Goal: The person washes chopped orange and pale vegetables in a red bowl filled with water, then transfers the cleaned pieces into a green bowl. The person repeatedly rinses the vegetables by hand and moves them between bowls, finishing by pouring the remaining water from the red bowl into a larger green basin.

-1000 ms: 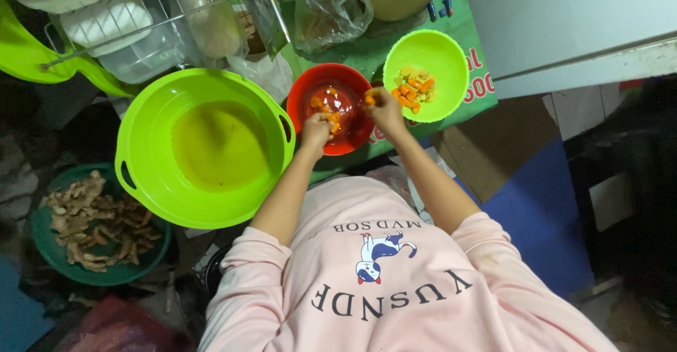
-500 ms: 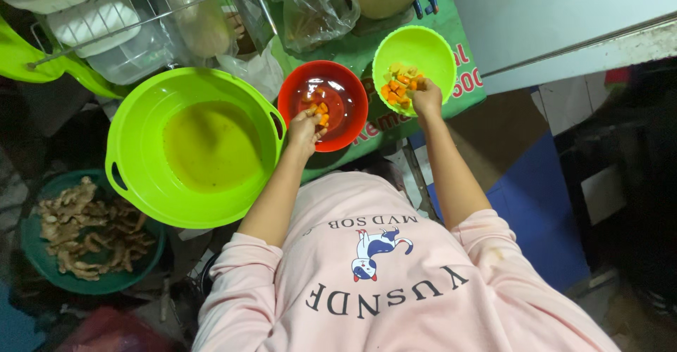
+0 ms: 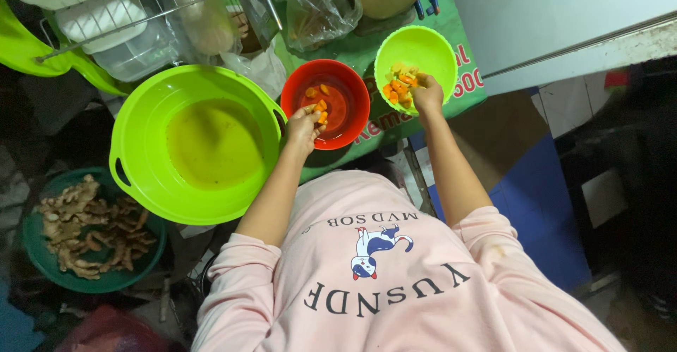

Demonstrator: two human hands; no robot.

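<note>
- Orange pieces (image 3: 319, 106), small cut chunks: pinched in the fingers (image 3: 310, 118) of the left hand (image 3: 303, 128), which are curled shut around one or two of them at the lower rim of the red bowl (image 3: 356, 94), centre of the frame. Risk: the pinch sits right on the rim, so a loosened piece could fall outside onto the green worktop cover (image 3: 370, 52).
- Right hand (image 3: 427, 96): fingers bent down into the mixed orange and pale chunks (image 3: 400, 80) in the small lime bowl (image 3: 430, 45), upper centre-right. Whether they have closed on a piece, I cannot tell. Risk: pressure on the near wall could tip this light bowl toward the person.
- Red bowl: holds a shallow liquid and a few floating pieces. Risk: a dropped piece may splash; the bowl lies near the worktop's front edge.
- Large lime basin (image 3: 134, 133), left of centre, with yellowish water: just beside the red bowl, below the left forearm. Risk: the elbow could nudge its rim and slop it.
- Dark green bowl (image 3: 32, 253) of brown root pieces (image 3: 88, 228), lower left: well apart, low hazard.
- Clear plastic bag (image 3: 321, 6) and wire rack (image 3: 120, 20), upper frame: crowding behind the bowls leaves little room to shift them back.
</note>
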